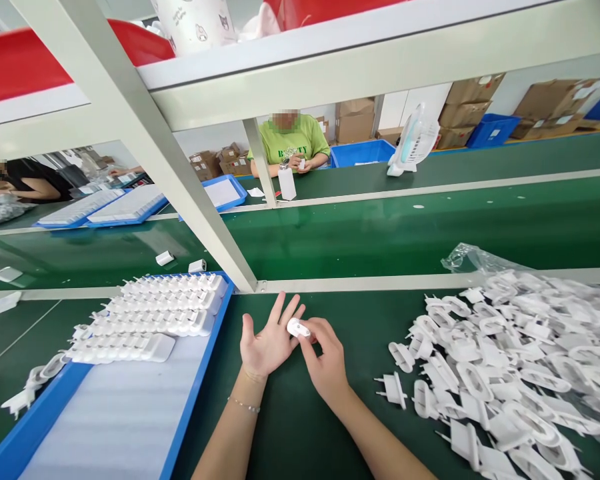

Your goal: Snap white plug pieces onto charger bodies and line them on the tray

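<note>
Over the green bench, my left hand lies palm up with its fingers spread and nothing gripped. Close beside its fingers, my right hand pinches a small white oval plug piece between thumb and fingertips. Two small dark marks show on the piece's face. To the right of my hands spreads a big heap of loose white plug pieces, some with thin pins sticking out. On the left, a blue tray with a pale lining holds rows of white plug adapters, pins upward.
A slanting metal post and shelf beam stand ahead. Beyond the green conveyor, a person in a green shirt handles a white piece. Clear plastic lies behind the heap. A few plug pieces lie left of the tray.
</note>
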Motion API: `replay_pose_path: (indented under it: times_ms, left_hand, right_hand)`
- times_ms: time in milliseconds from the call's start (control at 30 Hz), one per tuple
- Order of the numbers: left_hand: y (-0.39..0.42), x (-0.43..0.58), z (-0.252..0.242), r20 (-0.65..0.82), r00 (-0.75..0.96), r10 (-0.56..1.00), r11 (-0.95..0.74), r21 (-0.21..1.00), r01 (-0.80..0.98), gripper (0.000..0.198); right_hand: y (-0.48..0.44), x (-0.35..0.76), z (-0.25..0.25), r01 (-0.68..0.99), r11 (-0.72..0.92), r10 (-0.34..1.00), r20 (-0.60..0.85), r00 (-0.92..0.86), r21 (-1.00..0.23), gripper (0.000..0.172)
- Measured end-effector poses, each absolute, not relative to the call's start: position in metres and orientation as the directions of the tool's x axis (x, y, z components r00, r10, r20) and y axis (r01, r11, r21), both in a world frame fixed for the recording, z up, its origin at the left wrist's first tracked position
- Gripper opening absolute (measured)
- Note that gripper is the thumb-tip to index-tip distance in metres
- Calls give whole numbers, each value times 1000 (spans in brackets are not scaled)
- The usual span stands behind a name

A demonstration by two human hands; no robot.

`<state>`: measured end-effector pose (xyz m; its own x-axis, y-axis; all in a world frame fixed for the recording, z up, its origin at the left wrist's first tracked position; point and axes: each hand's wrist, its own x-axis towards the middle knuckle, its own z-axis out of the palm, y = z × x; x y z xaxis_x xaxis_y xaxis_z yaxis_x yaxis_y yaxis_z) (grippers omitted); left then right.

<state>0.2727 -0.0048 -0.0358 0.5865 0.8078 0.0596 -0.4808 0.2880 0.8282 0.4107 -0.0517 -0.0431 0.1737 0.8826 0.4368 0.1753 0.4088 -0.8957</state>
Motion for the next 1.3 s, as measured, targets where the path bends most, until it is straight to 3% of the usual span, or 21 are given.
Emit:
replay_pose_path:
  times_ms: [300, 433, 567, 733, 900, 1100, 1300]
  left_hand:
    - [-7, 277, -33, -10, 601, 799, 354, 817, -456, 93]
    - [-8, 279, -31, -44, 604, 796, 312, 885, -346, 95]
    - [-8, 278, -32, -45, 604, 795, 279, 913, -298, 93]
    - [-7, 277, -35, -33, 628, 777, 306, 893, -331, 91]
    - [-8, 278, -36, -6, 631, 776, 343, 843, -413, 90]
    - [-7, 278, -36, -52, 624, 780, 340, 872, -352, 93]
    - [-5, 276, -39, 1, 645, 764, 417, 762, -495, 89]
  right_hand:
    - [-49, 411, -49, 230, 399, 881, 440, 171, -888, 20]
    - [-48, 413, -47, 265, 321, 891, 385, 242, -909, 15]
    - [-49, 413, -46, 279, 382, 876, 441, 195, -881, 19]
    - [-48, 413, -47, 321, 343, 867, 429, 253, -883, 16]
    - [-49, 412, -49, 368, 371, 867, 460, 192, -853, 20]
    - [-50, 412, -50, 463, 342, 856, 474, 205, -818, 25]
    - [-49, 411, -51, 517, 345, 838, 505, 206, -784, 27]
